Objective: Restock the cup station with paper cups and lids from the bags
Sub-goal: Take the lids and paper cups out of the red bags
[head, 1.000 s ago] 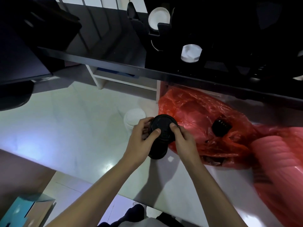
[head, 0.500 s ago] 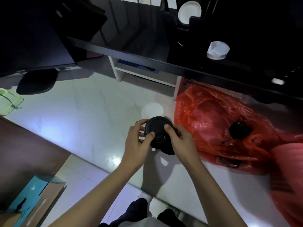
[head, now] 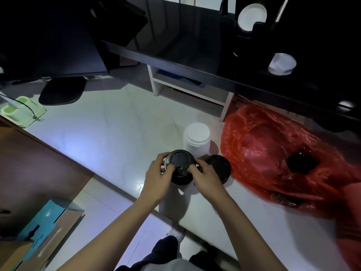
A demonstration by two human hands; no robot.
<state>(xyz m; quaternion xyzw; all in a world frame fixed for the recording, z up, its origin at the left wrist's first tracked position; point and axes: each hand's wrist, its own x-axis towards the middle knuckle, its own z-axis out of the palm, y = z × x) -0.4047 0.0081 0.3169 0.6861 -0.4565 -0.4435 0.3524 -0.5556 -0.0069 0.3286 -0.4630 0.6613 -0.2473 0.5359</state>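
Observation:
Both hands hold a stack of black lids just above the white counter. My left hand grips its left side with the thumb on the top lid. My right hand pinches the right side, thumb on top as well. A second pile of black lids sits on the counter just right of my right hand. Behind them stands a stack of white lids. A red plastic bag lies to the right with more black lids showing through it.
A black cup station stands at the back right with white cups and another white stack in its openings. A monitor and a green tray are at the left. A cardboard box lies on the floor.
The view has swung, bringing the white lid stack closer. The second pile of black lids now shows apart on the counter, to the right of the stack in my hands.

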